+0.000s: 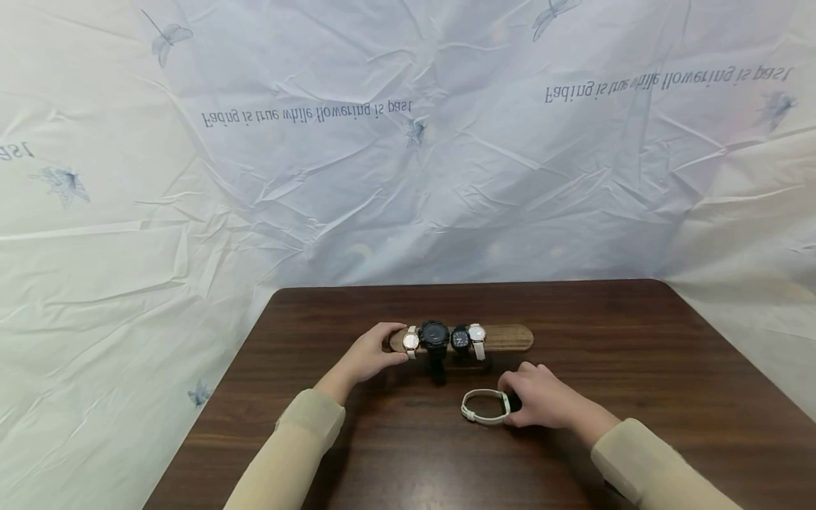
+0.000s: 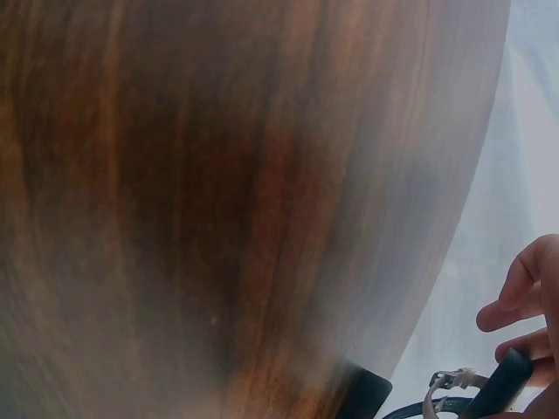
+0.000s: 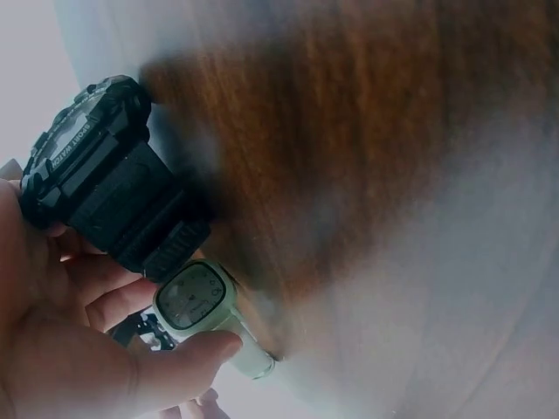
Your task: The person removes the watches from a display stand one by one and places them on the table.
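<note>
A wooden watch stand lies across the middle of the dark table. It carries several watches, among them a large black one and a white one. My left hand grips the stand's left end, its curled fingers showing beside a strap buckle. My right hand rests on the table in front of the stand. It holds a pale green watch, the thumb pressing its strap. A black sport watch lies against the same hand's fingers.
A creased white sheet printed with text and dragonflies hangs behind and to both sides of the table. Bare wood runs along the table's right side and front edge.
</note>
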Demonstrator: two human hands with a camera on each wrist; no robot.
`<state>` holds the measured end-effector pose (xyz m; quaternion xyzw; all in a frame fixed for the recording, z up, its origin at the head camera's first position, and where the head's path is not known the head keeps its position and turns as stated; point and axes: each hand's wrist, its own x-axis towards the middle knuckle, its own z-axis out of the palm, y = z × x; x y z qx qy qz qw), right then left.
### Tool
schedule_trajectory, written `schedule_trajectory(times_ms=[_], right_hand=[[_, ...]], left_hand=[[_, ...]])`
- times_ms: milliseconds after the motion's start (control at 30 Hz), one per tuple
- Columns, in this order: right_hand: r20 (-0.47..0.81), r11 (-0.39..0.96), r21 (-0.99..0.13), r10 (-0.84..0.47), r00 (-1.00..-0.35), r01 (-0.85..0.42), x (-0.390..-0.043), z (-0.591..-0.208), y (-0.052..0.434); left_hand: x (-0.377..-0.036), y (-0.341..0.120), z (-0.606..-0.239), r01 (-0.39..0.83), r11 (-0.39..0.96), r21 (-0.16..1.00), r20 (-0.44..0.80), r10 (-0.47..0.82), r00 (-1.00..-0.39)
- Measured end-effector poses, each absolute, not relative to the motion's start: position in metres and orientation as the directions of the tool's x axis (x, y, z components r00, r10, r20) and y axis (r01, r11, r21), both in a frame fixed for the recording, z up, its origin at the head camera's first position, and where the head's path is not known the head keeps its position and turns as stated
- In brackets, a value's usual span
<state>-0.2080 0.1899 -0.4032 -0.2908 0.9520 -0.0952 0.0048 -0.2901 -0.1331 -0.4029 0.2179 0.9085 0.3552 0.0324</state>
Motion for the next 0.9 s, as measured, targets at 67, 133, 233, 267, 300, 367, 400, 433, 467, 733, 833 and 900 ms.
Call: schedule_trajectory(times_ms=[67, 133, 233, 267, 300, 367, 400, 433, 467, 733, 833, 900], right_hand=[[0.05, 0.809, -0.184, -0.56, -0.827, -0.559, -0.208, -0.403, 0.19], [0.054, 0.802, -0.184, -0.569, -0.821, -0.568, -0.208, -0.402, 0.19], [0.07, 0.791, -0.194, -0.578, -0.813, -0.58, -0.207, -0.402, 0.19], [0.085, 0.785, -0.195, -0.583, -0.808, -0.588, -0.207, -0.402, 0.191], [0.099, 0.78, -0.201, -0.586, -0.804, -0.593, -0.208, -0.401, 0.191], [0.132, 0.772, -0.21, -0.586, -0.8, -0.6, -0.208, -0.4, 0.192], [0.15, 0.767, -0.213, -0.586, -0.796, -0.605, -0.209, -0.4, 0.192], [0.164, 0.764, -0.22, -0.584, -0.795, -0.607, -0.209, -0.399, 0.193], [0.175, 0.762, -0.223, -0.582, -0.794, -0.608, -0.209, -0.398, 0.193], [0.199, 0.754, -0.264, -0.567, -0.799, -0.601, -0.21, -0.393, 0.196], [0.209, 0.755, -0.285, -0.553, -0.807, -0.591, -0.211, -0.391, 0.197], [0.219, 0.754, -0.297, -0.544, -0.81, -0.586, -0.212, -0.389, 0.198]], left_hand=[[-0.29, -0.133, -0.403, 0.374, 0.654, 0.658, 0.096, 0.42, -0.902], [-0.291, -0.133, -0.403, 0.377, 0.657, 0.653, 0.097, 0.421, -0.902], [-0.291, -0.133, -0.404, 0.378, 0.657, 0.652, 0.098, 0.421, -0.902], [-0.291, -0.133, -0.404, 0.378, 0.657, 0.652, 0.099, 0.421, -0.902], [-0.291, -0.133, -0.404, 0.378, 0.657, 0.652, 0.099, 0.42, -0.902], [-0.291, -0.133, -0.404, 0.377, 0.656, 0.654, 0.097, 0.421, -0.902], [-0.291, -0.133, -0.404, 0.376, 0.657, 0.654, 0.096, 0.42, -0.902], [-0.291, -0.134, -0.404, 0.376, 0.656, 0.654, 0.096, 0.421, -0.902], [-0.291, -0.133, -0.404, 0.377, 0.656, 0.654, 0.096, 0.422, -0.902], [-0.29, -0.134, -0.403, 0.377, 0.649, 0.661, 0.096, 0.425, -0.9], [-0.29, -0.133, -0.403, 0.37, 0.653, 0.661, 0.088, 0.422, -0.902], [-0.289, -0.133, -0.402, 0.369, 0.656, 0.659, 0.087, 0.421, -0.903]])
